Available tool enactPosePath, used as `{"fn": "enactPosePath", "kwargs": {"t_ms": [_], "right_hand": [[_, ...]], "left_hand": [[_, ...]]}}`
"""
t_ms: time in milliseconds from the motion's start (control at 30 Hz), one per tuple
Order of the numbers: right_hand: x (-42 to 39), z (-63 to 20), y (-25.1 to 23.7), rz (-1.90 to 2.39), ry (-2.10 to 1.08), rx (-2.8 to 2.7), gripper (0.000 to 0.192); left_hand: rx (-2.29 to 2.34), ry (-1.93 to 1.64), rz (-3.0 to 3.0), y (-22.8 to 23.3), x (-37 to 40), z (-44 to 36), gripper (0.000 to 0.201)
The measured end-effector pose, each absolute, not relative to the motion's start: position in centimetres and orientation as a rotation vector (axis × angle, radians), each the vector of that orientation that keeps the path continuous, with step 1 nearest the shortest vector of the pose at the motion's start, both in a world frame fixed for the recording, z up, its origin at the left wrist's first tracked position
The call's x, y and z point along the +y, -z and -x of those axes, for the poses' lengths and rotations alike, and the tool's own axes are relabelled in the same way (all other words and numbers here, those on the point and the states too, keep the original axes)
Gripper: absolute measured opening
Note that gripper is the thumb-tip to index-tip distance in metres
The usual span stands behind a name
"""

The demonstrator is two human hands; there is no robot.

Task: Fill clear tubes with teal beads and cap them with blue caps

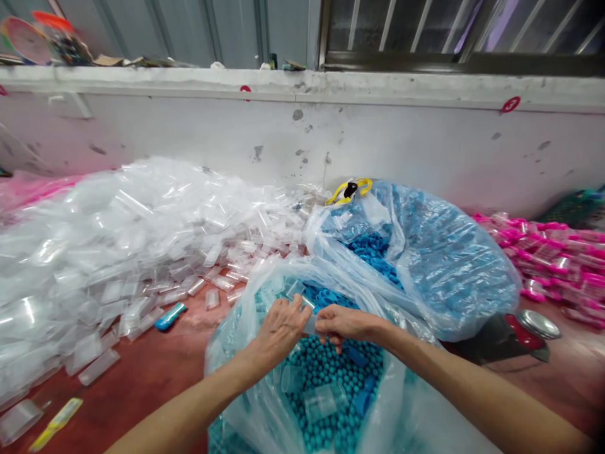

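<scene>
My left hand (285,323) and my right hand (344,324) meet over an open plastic bag (236,416) of teal beads (326,362). Between them is a clear plastic tube (309,325), gripped from both sides with bent fingers. Another clear piece (297,290) shows just above my left fingers; whether they touch it I cannot tell. Among the beads lie a clear cup-like tube (325,401) and a blue plastic cap (363,402). More blue parts are at the back of this bag, partly hidden by my hands.
A large heap of clear tubes (155,233) covers the left. Behind stands a second bag (454,265) with blue parts. Pink-capped tubes (567,258) are piled at right, near a dark device with a round metal top (539,323). A yellow cutter (57,424) lies front left.
</scene>
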State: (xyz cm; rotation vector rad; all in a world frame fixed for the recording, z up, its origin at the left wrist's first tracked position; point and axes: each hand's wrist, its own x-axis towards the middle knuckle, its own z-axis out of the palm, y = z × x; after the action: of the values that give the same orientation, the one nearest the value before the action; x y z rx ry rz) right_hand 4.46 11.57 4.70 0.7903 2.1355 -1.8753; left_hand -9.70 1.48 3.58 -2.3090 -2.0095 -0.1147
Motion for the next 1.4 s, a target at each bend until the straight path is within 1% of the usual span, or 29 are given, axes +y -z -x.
{"fn": "enactPosePath", "kwargs": {"t_ms": [33,167,233,367,433,467,500,533,567,633,700,733,767,800,867,900,933,1000,1067,1167,1233,1300,1400], "right_hand": [[11.4,-4.6,-4.8,-0.763,1.884,2.141,0.014],[11.1,-5.6,-5.4,-0.724,1.783,2.273,0.012],[11.3,-6.3,-5.4,-0.792,1.742,2.344,0.013],[11.9,-6.1,-5.2,-1.081,1.742,2.356,0.012],[12.1,-5.2,-5.5,-1.165,1.733,2.359,0.015],[12.0,-4.8,-5.7,-1.184,1.676,2.428,0.022],[11.9,-4.4,-6.0,-1.190,1.556,2.554,0.030],[11.6,-4.3,-6.2,-1.174,1.374,2.708,0.035],[11.1,-4.4,-6.5,-1.122,1.152,2.837,0.036],[9.7,-5.3,-6.4,-0.907,0.771,2.905,0.029],[7.6,-6.8,-5.5,-0.624,0.606,2.772,0.023],[6.5,-7.6,-4.7,-0.497,0.565,2.714,0.027],[5.4,-8.3,-3.6,-0.397,0.500,2.718,0.031],[4.5,-9.0,-2.5,-0.369,0.398,2.762,0.033],[3.3,-9.8,-0.4,-0.331,0.235,2.907,0.025],[3.0,-10.0,0.4,-0.340,0.169,2.963,0.023],[3.0,-10.2,0.9,-0.352,0.133,3.009,0.023],[3.5,-10.3,0.9,-0.408,0.133,3.061,0.025],[3.9,-10.4,-0.1,-0.465,0.188,3.098,0.028],[4.3,-10.0,-2.2,-0.476,0.285,3.103,0.036],[4.5,-9.5,-3.1,-0.465,0.350,3.022,0.033],[5.1,-9.0,-3.5,-0.448,0.428,2.924,0.022],[6.5,-9.4,-3.7,-0.450,0.565,2.829,0.009]], "left_hand": [[-2.011,0.075,2.319,-3.7,1.6,9.7,0.019],[-2.087,-0.002,2.385,-4.2,1.8,10.7,0.015],[-2.223,0.020,2.337,-4.0,1.6,11.7,0.022],[-2.488,0.071,2.140,-3.2,2.1,13.3,0.030],[-2.577,0.186,2.058,-3.3,3.1,13.5,0.045],[-2.589,0.263,2.029,-3.5,3.6,13.4,0.055],[-2.575,0.336,2.002,-3.8,4.1,13.2,0.063],[-2.539,0.392,1.978,-4.2,4.3,12.9,0.066],[-2.489,0.425,1.960,-4.7,4.3,12.5,0.063],[-2.402,0.419,1.959,-5.3,3.2,11.4,0.046],[-2.359,0.322,2.081,-5.1,0.8,10.0,0.027],[-2.339,0.247,2.192,-4.4,-0.6,9.2,0.021],[-2.283,0.160,2.348,-3.4,-2.2,8.5,0.020],[-2.211,0.099,2.472,-2.1,-3.6,7.9,0.022],[-2.026,0.103,2.570,1.1,-5.9,7.0,0.043],[-1.930,0.110,2.602,2.6,-6.6,6.8,0.050],[-1.880,0.127,2.598,3.9,-6.9,6.7,0.049],[-1.872,0.192,2.531,5.3,-6.8,6.6,0.039],[-1.995,0.251,2.461,5.1,-5.8,6.5,0.037],[-2.261,0.221,2.428,2.6,-3.8,6.1,0.031],[-2.374,0.137,2.484,0.8,-2.9,6.0,0.027],[-2.374,0.092,2.631,-0.6,-2.5,6.5,0.034],[-2.295,0.095,2.868,-2.0,-3.1,8.4,0.058]]}}
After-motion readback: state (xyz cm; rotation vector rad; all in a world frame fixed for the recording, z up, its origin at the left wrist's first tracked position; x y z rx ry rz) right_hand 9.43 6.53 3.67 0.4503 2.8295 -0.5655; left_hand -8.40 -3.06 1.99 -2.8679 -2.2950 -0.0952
